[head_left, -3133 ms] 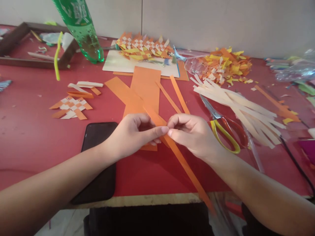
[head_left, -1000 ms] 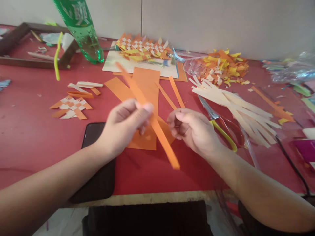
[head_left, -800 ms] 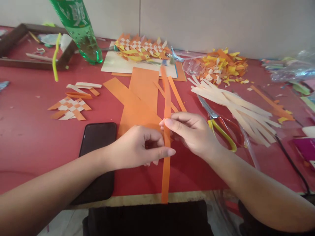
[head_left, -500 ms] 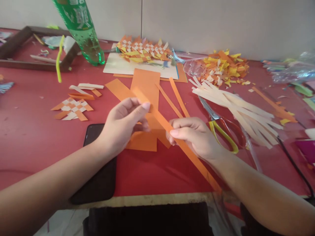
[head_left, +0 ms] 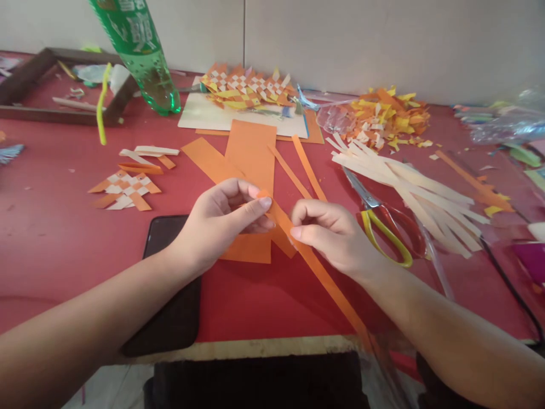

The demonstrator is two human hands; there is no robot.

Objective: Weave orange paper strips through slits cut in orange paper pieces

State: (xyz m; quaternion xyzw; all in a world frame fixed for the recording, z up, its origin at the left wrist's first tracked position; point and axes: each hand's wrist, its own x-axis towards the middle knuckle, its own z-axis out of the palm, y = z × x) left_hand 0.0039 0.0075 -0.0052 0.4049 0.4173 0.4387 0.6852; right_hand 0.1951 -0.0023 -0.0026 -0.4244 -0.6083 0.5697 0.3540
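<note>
Orange paper strip (head_left: pixel 321 276): raised over the red tabletop (head_left: pixel 251 309), slanting from between the two hands down past the table's near edge, its lower end blurred
Left hand (head_left: pixel 230 218): thumb and fingers closed on the strip's upper end, the other fingers loosely curled beneath
Right hand (head_left: pixel 330 230): thumb and forefinger closed in a pinch on the strip just below the left hand, the rest of the fingers folded in
Paper handling: likely very light, flexible and quick to crease, with little slip; a hard tug could probably tear it
Best hold: probably a flat fingertip pinch across the width, close to a fold or an end, with the long tail left loose
Green plastic bottle (head_left: pixel 142 57): leans at the far left, part filled with liquid, its top out of view
Dark frame (head_left: pixel 42 115): low border around small scraps and pale plastic bits, a yellow fuzzy stem (head_left: pixel 100 108) lying across its right side
Clear plastic packaging (head_left: pixel 498 132): at the far right, contents too blurred to tell
Scissors (head_left: pixel 371 201): near the right hand, beside cream paper strips (head_left: pixel 409 182)
Black phone (head_left: pixel 170 309): flat beneath the left forearm
</note>
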